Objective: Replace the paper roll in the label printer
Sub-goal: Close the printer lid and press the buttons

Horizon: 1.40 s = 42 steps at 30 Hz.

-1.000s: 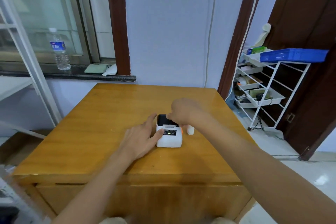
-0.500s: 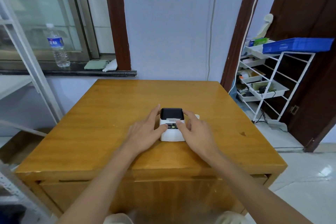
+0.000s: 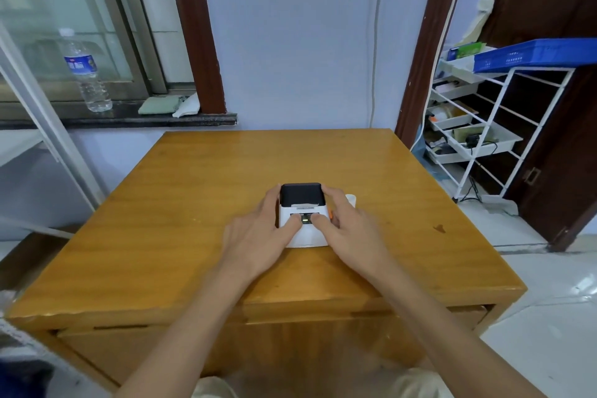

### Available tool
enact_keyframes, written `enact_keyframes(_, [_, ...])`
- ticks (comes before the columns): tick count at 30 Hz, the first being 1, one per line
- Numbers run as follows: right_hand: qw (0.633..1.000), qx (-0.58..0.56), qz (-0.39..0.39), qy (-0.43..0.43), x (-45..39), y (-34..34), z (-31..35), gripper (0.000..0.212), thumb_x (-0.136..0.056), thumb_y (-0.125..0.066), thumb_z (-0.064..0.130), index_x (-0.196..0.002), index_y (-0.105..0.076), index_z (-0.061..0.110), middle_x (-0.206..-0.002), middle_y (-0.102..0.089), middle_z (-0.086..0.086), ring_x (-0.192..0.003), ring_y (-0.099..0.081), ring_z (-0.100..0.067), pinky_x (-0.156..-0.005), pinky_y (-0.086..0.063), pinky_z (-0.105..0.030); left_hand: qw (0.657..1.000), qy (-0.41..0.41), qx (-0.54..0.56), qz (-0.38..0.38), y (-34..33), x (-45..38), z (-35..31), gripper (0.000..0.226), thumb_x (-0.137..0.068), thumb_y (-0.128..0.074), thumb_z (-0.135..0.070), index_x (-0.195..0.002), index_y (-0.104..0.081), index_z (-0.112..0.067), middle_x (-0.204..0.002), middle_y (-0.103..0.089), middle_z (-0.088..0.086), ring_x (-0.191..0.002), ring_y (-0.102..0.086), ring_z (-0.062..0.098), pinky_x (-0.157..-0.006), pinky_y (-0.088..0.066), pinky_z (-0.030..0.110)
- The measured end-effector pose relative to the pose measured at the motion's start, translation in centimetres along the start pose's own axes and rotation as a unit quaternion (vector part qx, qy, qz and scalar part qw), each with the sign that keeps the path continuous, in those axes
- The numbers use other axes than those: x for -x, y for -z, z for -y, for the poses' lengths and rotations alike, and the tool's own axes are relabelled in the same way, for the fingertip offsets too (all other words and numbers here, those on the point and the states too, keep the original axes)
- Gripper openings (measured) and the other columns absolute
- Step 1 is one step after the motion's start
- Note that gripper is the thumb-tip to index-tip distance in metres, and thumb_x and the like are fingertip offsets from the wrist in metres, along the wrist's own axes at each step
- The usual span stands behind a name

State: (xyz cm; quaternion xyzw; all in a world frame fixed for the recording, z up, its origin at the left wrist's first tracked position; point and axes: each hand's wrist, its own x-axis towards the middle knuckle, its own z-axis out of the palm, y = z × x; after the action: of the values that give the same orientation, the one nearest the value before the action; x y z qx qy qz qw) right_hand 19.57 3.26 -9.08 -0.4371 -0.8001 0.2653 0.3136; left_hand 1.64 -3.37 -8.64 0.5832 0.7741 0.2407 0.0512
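Note:
A small white label printer (image 3: pixel 303 203) with a black lid, which is down, sits near the middle of the wooden table (image 3: pixel 181 223). My left hand (image 3: pixel 258 237) clasps its left side, thumb on the front panel. My right hand (image 3: pixel 349 233) clasps the right side, its thumb also on the front panel beside a small lit display. A white paper roll (image 3: pixel 351 199) stands on the table just behind my right hand, mostly hidden by it. An orange bit shows at the printer's right edge.
A water bottle (image 3: pixel 85 73) and folded cloths (image 3: pixel 168 105) rest on the window sill at back left. A white wire rack (image 3: pixel 478 136) with trays and a blue basket (image 3: pixel 529 53) stands to the right of the table, beside a dark door.
My right hand came down from the printer's top to its right side, and both thumbs moved onto the front panel. The black lid now shows uncovered.

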Motion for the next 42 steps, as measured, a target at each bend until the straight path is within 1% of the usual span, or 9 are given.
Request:
enact_keyframes(2, [1.000, 0.002, 0.001, -0.002, -0.1, -0.1, 0.0, 0.050, -0.099, -0.052, 0.043, -0.147, -0.040, 0.043, -0.073, -0.056, 0.010, -0.073, -0.059, -0.010, -0.063, -0.045, -0.033, 1.000, 0.003, 0.004, 0.000, 0.0, 0.1, -0.1, 0.070, -0.091, -0.028, -0.068, -0.156, -0.015, -0.045, -0.148, -0.057, -0.011, -0.105, -0.065, 0.031, -0.085, -0.051, 0.040])
enact_keyframes(6, [1.000, 0.019, 0.004, -0.003, -0.1, 0.0, -0.1, 0.051, -0.099, -0.051, 0.043, -0.149, -0.039, 0.040, -0.073, -0.056, 0.010, -0.074, -0.060, -0.012, -0.065, -0.046, -0.034, 1.000, 0.007, -0.002, 0.003, 0.4, 0.1, -0.4, 0.066, -0.094, -0.032, -0.065, -0.155, -0.016, -0.046, -0.149, -0.055, -0.013, -0.109, -0.064, 0.031, -0.076, -0.044, 0.038])
enact_keyframes(9, [1.000, 0.017, 0.006, -0.007, -0.1, 0.0, 0.0, 0.052, -0.100, -0.051, 0.044, -0.150, -0.038, 0.039, -0.073, -0.056, 0.011, -0.075, -0.059, -0.012, -0.069, -0.049, -0.037, 1.000, 0.010, -0.008, 0.005, 0.4, 0.1, -0.5, 0.066, -0.096, -0.033, -0.062, -0.157, -0.016, -0.044, -0.150, -0.054, -0.012, -0.113, -0.063, 0.030, -0.075, -0.039, 0.037])
enact_keyframes(14, [1.000, 0.015, 0.001, -0.011, 0.0, -0.1, 0.1, 0.053, -0.100, -0.051, 0.044, -0.151, -0.038, 0.039, -0.073, -0.056, 0.011, -0.073, -0.058, -0.011, -0.063, -0.042, -0.032, 1.000, 0.011, -0.012, 0.006, 0.3, 0.0, -0.5, 0.068, -0.096, -0.032, -0.063, -0.158, -0.017, -0.042, -0.151, -0.054, -0.012, -0.116, -0.063, 0.031, -0.076, -0.040, 0.037])
enact_keyframes(18, [1.000, 0.015, -0.008, -0.014, 0.1, -0.2, 0.1, 0.053, -0.099, -0.050, 0.046, -0.151, -0.038, 0.041, -0.074, -0.058, 0.011, -0.075, -0.059, -0.013, -0.062, -0.040, -0.032, 1.000, 0.002, -0.021, 0.000, 0.5, 0.4, -0.7, 0.067, -0.099, -0.031, -0.062, -0.160, -0.017, -0.040, -0.147, -0.058, -0.006, -0.114, -0.064, 0.031, -0.076, -0.043, 0.038])
enact_keyframes(25, [1.000, 0.013, -0.015, -0.015, 0.3, -0.4, 0.0, 0.053, -0.101, -0.048, 0.047, -0.152, -0.038, 0.037, -0.069, -0.057, 0.010, -0.069, -0.056, -0.009, -0.059, -0.036, -0.029, 0.999, -0.017, -0.048, -0.007, 0.7, 0.9, -1.1, 0.068, -0.102, -0.027, -0.060, -0.162, -0.014, -0.032, -0.136, -0.064, 0.000, -0.107, -0.066, 0.029, -0.070, -0.040, 0.036])
enact_keyframes(31, [1.000, 0.011, -0.022, -0.008, 0.3, -0.4, 0.0, 0.052, -0.101, -0.049, 0.047, -0.151, -0.040, 0.036, -0.068, -0.057, 0.010, -0.067, -0.056, -0.009, -0.057, -0.035, -0.027, 0.997, -0.036, -0.075, -0.010, 0.4, 1.1, -1.0, 0.071, -0.102, -0.019, -0.061, -0.164, -0.009, -0.027, -0.135, -0.065, 0.002, -0.103, -0.066, 0.027, -0.067, -0.038, 0.035])
enact_keyframes(36, [1.000, 0.015, -0.022, -0.006, 0.3, -0.4, 0.0, 0.050, -0.102, -0.049, 0.046, -0.150, -0.040, 0.036, -0.067, -0.056, 0.010, -0.066, -0.056, -0.010, -0.057, -0.035, -0.027, 0.996, -0.036, -0.082, -0.018, 0.5, 1.3, -1.3, 0.071, -0.103, -0.021, -0.059, -0.164, -0.010, -0.025, -0.130, -0.067, 0.004, -0.104, -0.065, 0.026, -0.068, -0.036, 0.034])
enact_keyframes(42, [0.999, 0.021, -0.027, -0.005, 0.3, -0.4, 0.1, 0.049, -0.101, -0.049, 0.046, -0.149, -0.041, 0.037, -0.069, -0.057, 0.010, -0.069, -0.056, -0.010, -0.056, -0.035, -0.027, 0.994, -0.050, -0.090, -0.024, 0.2, 1.3, -1.1, 0.077, -0.101, -0.023, -0.062, -0.164, -0.010, -0.021, -0.134, -0.065, 0.005, -0.103, -0.066, 0.024, -0.067, -0.038, 0.034])
